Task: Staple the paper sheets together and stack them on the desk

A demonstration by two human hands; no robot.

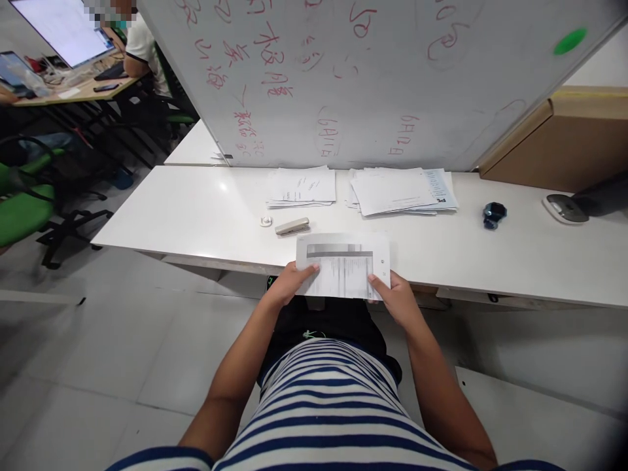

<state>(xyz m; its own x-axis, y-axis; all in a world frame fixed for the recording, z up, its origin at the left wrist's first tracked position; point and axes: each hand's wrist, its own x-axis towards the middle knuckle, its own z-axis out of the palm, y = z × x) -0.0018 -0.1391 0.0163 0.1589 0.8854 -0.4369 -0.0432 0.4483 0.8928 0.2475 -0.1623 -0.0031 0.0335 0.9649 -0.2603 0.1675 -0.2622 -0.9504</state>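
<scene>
Both of my hands hold a printed sheet of paper (pixel 338 265) over the desk's front edge. My left hand (pixel 293 281) grips its left side, thumb on top and the other fingers hidden underneath. At the lower right corner my right hand (pixel 396 296) pinches it the same way. I cannot tell whether it is one sheet or several. Just beyond the paper lie a beige stapler (pixel 292 226) and a small white round item (pixel 265 222). Farther back are a left paper stack (pixel 307 186) and a wider right paper stack (pixel 392 193).
A whiteboard (pixel 363 85) with red writing stands along the back of the white desk (pixel 147 209). To the right are a dark watch (pixel 494 214), a grey-white device (pixel 565 208) and a cardboard box (pixel 559 144). A person (pixel 144 49) sits at another desk, far left.
</scene>
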